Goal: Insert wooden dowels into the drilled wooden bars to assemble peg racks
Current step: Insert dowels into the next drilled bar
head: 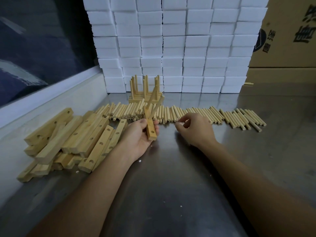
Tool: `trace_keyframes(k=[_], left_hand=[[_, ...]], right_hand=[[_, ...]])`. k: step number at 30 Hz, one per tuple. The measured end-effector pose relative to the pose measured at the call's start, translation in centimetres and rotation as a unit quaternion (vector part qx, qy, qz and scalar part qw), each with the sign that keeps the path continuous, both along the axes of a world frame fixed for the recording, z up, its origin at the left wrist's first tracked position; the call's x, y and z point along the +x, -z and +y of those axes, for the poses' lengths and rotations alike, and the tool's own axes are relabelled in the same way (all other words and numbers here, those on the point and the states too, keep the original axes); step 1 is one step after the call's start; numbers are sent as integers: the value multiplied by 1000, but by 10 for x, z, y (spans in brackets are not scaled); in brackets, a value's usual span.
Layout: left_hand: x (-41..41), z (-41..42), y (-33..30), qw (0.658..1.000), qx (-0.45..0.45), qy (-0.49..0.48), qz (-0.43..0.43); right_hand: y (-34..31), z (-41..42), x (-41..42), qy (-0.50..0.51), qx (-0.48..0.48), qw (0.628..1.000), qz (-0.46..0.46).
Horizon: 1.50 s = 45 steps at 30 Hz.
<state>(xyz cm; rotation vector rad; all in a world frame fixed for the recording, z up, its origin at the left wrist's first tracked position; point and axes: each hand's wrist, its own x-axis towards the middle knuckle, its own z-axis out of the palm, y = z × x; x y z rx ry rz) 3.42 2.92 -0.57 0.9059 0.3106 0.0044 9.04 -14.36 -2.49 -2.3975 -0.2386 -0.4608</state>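
My left hand [140, 134] grips a drilled wooden bar [151, 130] held on end, with two dowels [153, 100] standing out of it and an empty hole near its lower end. My right hand [195, 129] hovers over the long row of loose dowels [205, 115], its fingers curled and its fingertips close to the dowels; I see nothing held in it. A pile of drilled bars [71, 141] lies at the left. Finished peg racks [145, 89] stand stacked behind the dowel row.
The work surface is a steel table [171, 185] with small white crumbs on it. A wall of white foam blocks [171, 45] rises at the back. Cardboard boxes [287, 35] stand at the right. A pale ledge [51, 98] borders the left side.
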Motion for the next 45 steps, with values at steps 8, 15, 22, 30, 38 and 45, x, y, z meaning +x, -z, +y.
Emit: trace_keyframes(k=[8,15,22,30,38,45], left_hand=[[1,-1,0,1000,-6,9,-4],[1,-1,0,1000,5,15,-13],[-1,-2,-1,999,11,21,-24],[-1,-3,-1,1000,9,13,-27],[-2,-9,-2,996,71,-44,-13],[-4,-10,-1,994,94,-48,-7]], right_hand=[[4,6,17,94,-36,995,-22],[-1,18,29,105,-87,990,-22],[-4,19,34,111,-57,992,17],[-23,3,17,98,110,989,-11],[-51,-18,-27,-45,469,880,57],[-47,1,-67,-149,492,853,88]])
